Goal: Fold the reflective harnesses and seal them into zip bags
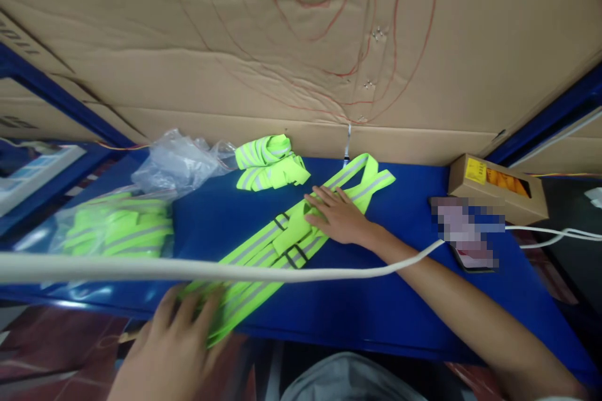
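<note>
A lime-yellow reflective strap harness with grey stripes and black buckles lies diagonally across the blue table. Its near end hangs over the front edge, where my left hand has its fingers closed around it; the thumb is partly hidden. My right hand rests flat on the straps just beyond the buckles, fingers spread. Behind, two rolled reflective straps sit by the cardboard wall. At the left is a clear bag of folded reflective straps.
A white cable runs across the view in front of the straps. Crumpled clear plastic bags lie at the back left. To the right are a phone and a small cardboard box. A cardboard wall closes the back.
</note>
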`<state>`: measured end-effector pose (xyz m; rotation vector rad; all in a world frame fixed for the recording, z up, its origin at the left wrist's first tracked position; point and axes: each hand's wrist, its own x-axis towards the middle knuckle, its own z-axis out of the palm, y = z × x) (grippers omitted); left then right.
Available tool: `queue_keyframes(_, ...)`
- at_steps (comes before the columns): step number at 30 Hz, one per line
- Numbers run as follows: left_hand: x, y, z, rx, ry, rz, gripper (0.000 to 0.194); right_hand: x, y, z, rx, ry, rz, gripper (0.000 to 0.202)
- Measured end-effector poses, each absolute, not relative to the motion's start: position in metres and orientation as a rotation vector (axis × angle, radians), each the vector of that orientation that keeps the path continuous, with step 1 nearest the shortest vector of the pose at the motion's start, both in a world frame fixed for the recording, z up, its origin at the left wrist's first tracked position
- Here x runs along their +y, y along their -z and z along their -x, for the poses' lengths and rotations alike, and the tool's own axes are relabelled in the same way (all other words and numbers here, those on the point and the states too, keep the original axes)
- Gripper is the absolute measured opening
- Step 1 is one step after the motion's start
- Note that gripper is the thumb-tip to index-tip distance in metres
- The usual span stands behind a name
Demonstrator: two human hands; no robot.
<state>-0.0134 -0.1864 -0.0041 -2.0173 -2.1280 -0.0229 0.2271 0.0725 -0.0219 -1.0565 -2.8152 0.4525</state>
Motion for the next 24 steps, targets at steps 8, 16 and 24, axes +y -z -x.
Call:
queue_keyframes(8, -0.162, 0.006, -0.040, -2.036, -0.110, 2.070, 0.037, 0.114, 0.029, -0.288, -2.855, -0.263, 1.106, 0.069)
queue_keyframes(16, -0.159, -0.006, -0.075, -1.914, 0.172, 2.396, 0.060, 0.145, 0.017, -0.317, -2.934, -0.089, 1.034, 0.064)
queue_keyframes(24, -0.166, 0.011, -0.069, -1.785, 0.308, 2.676, 0.050, 0.149, 0.017, -0.315, -2.955, -0.044, 0.967, 0.068)
